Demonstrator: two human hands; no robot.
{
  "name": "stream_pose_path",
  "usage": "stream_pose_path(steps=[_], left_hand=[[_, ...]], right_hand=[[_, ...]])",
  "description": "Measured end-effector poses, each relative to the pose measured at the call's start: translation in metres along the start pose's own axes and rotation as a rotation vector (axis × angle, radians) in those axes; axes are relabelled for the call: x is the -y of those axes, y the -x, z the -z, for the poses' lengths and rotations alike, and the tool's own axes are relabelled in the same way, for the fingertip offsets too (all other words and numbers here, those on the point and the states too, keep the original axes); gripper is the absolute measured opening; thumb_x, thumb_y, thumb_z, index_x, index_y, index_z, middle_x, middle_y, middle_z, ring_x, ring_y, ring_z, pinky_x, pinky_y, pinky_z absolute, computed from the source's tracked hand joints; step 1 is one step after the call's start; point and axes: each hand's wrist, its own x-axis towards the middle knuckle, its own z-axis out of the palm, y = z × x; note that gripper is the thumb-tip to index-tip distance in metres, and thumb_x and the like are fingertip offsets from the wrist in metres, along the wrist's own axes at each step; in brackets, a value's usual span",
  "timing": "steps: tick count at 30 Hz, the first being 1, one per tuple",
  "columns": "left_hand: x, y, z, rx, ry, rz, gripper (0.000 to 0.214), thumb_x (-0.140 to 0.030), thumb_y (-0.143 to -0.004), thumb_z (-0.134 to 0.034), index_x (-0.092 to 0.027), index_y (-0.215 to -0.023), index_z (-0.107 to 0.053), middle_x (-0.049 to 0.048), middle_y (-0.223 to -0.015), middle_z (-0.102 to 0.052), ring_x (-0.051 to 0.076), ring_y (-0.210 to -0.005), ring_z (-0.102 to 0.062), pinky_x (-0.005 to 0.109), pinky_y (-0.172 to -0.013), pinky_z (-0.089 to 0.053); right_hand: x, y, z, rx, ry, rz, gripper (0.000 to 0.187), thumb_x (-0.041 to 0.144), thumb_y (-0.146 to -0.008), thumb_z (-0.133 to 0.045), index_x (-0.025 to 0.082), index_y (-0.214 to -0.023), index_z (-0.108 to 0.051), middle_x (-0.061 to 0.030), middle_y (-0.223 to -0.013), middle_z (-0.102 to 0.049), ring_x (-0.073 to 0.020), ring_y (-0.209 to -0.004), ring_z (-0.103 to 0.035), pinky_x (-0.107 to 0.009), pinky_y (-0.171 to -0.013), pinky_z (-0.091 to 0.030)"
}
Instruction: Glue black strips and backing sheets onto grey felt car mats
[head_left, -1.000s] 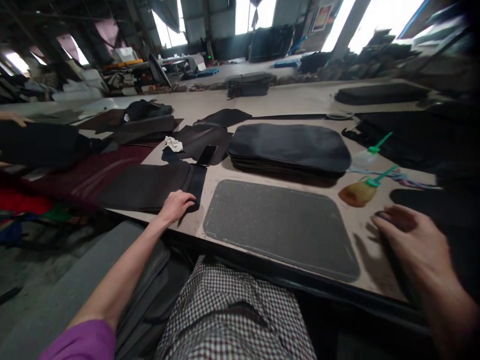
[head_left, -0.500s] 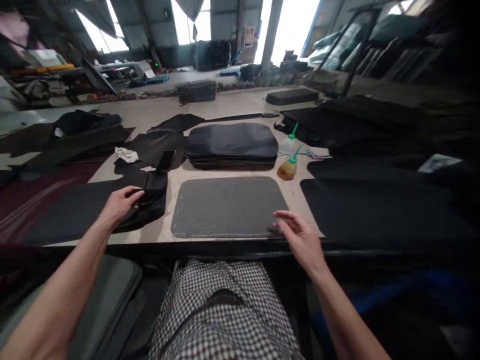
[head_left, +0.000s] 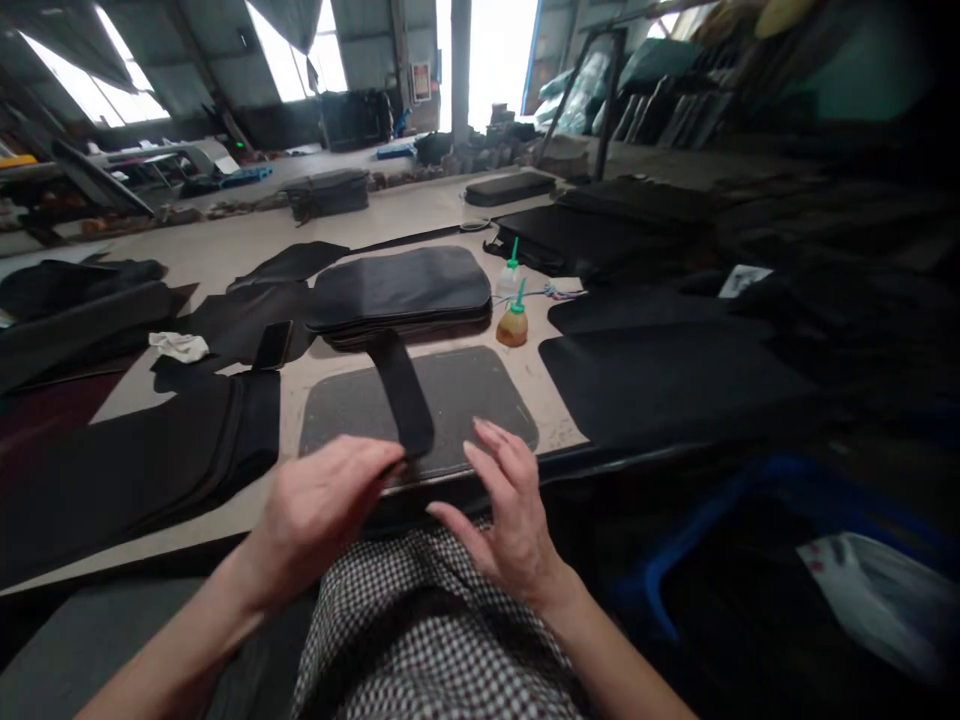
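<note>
Left hand [head_left: 322, 510] — now near right hand [head_left: 517, 515]

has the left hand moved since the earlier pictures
Yes, to the right: the left hand, earlier left of the grey panel, is now at the panel's near edge.

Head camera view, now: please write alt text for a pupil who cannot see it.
A person's left hand is at the near end of a dark strip extending over a grey board on a worktable; the right hand is open by the board's near edge. Beyond the board sits a stack of black panels, with two green-tipped bottles to its right.
</note>
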Motion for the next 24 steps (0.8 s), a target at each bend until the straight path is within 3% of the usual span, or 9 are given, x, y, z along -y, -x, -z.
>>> stream_pose_path(steps=[2, 4, 6, 8, 11, 14, 17, 21, 24], left_hand=[[-0.035, -0.005, -0.021, 0.160, 0.248, -0.074, 0.025, -0.011, -0.096, -0.058, -0.018, -0.121, -0.062, 0.0065, -0.105, -0.074, 0.015, -0.092, -0.070, 0.026, -0.083, -0.057], [-0.055, -0.010, -0.035, 0.260, 0.411, -0.122, 0.021, -0.011, -0.098, -0.054, -0.017, -0.117, -0.061, 0.0062, -0.097, -0.073, 0.014, -0.085, -0.069, 0.026, -0.077, -0.056], [-0.062, -0.016, -0.041, 0.299, 0.504, -0.125, 0.015, -0.013, -0.099, -0.055, -0.017, -0.112, -0.061, 0.0046, -0.089, -0.072, 0.014, -0.078, -0.066, 0.025, -0.070, -0.054], [-0.057, -0.023, -0.042, 0.310, 0.559, -0.056, 0.009, -0.016, -0.098, -0.059, -0.019, -0.106, -0.061, 0.0027, -0.085, -0.069, 0.013, -0.075, -0.064, 0.023, -0.066, -0.050], [-0.039, -0.036, -0.046, 0.332, 0.610, 0.193, 0.004, -0.025, -0.095, -0.065, -0.021, -0.096, -0.065, 0.0004, -0.083, -0.068, 0.012, -0.074, -0.063, 0.022, -0.066, -0.048], [-0.012, -0.048, -0.067, 0.396, 0.684, 0.511, 0.018, -0.038, -0.091, -0.071, -0.021, -0.087, -0.066, -0.0018, -0.078, -0.065, 0.011, -0.070, -0.060, 0.022, -0.065, -0.046], [0.022, -0.057, -0.103, 0.511, 0.871, 0.768, 0.027, -0.047, -0.091, -0.066, -0.020, -0.090, -0.064, -0.0039, -0.072, -0.059, 0.009, -0.060, -0.052, 0.021, -0.054, -0.039], [0.067, -0.068, -0.159, 0.630, 1.005, 0.833, 0.031, -0.048, -0.095, -0.055, -0.019, -0.095, -0.063, -0.0034, -0.069, -0.057, 0.009, -0.055, -0.050, 0.022, -0.054, -0.041], [0.094, -0.078, -0.195, 0.628, 0.733, 0.724, 0.030, -0.046, -0.095, -0.052, -0.020, -0.096, -0.067, -0.0009, -0.069, -0.062, 0.014, -0.059, -0.057, 0.026, -0.058, -0.044]], right_hand=[[0.004, -0.003, 0.008, 0.030, 0.039, 0.076, 0.072, 0.023, -0.090, -0.070, 0.018, -0.154, -0.036, -0.0176, -0.149, -0.049, -0.0356, -0.144, -0.038, -0.062, -0.118, -0.032], [0.003, -0.003, 0.018, 0.124, 0.014, 0.107, 0.058, 0.019, -0.092, -0.063, 0.019, -0.147, -0.046, -0.0142, -0.142, -0.057, -0.0342, -0.141, -0.043, -0.063, -0.120, -0.025], [-0.001, 0.001, 0.028, 0.257, -0.136, 0.054, 0.039, 0.012, -0.094, -0.054, 0.020, -0.132, -0.057, -0.0092, -0.125, -0.067, -0.0271, -0.125, -0.057, -0.056, -0.116, -0.035], [-0.008, 0.007, 0.038, 0.393, -0.343, -0.147, 0.025, 0.013, -0.097, -0.048, 0.021, -0.116, -0.062, -0.0048, -0.105, -0.070, -0.0190, -0.100, -0.066, -0.039, -0.098, -0.051], [-0.017, 0.022, 0.046, 0.532, -0.524, -0.596, 0.014, 0.028, -0.102, -0.052, 0.021, -0.102, -0.064, -0.0012, -0.090, -0.067, -0.0145, -0.082, -0.064, -0.025, -0.074, -0.052], [-0.026, 0.041, 0.044, 0.552, -0.647, -0.902, 0.022, 0.041, -0.101, -0.055, 0.021, -0.102, -0.065, -0.0013, -0.093, -0.069, -0.0160, -0.085, -0.065, -0.025, -0.076, -0.052], [-0.037, 0.057, 0.033, 0.447, -0.702, -1.059, 0.029, 0.047, -0.100, -0.056, 0.021, -0.111, -0.064, -0.0053, -0.108, -0.071, -0.0199, -0.098, -0.068, -0.029, -0.086, -0.053], [-0.052, 0.066, 0.018, 0.279, -0.661, -1.107, 0.038, 0.049, -0.099, -0.057, 0.023, -0.126, -0.058, -0.0094, -0.118, -0.069, -0.0233, -0.109, -0.067, -0.036, -0.098, -0.053], [-0.058, 0.062, 0.008, 0.217, -0.635, -1.138, 0.046, 0.053, -0.097, -0.057, 0.024, -0.133, -0.051, -0.0080, -0.110, -0.069, -0.0205, -0.088, -0.070, -0.033, -0.078, -0.060]])
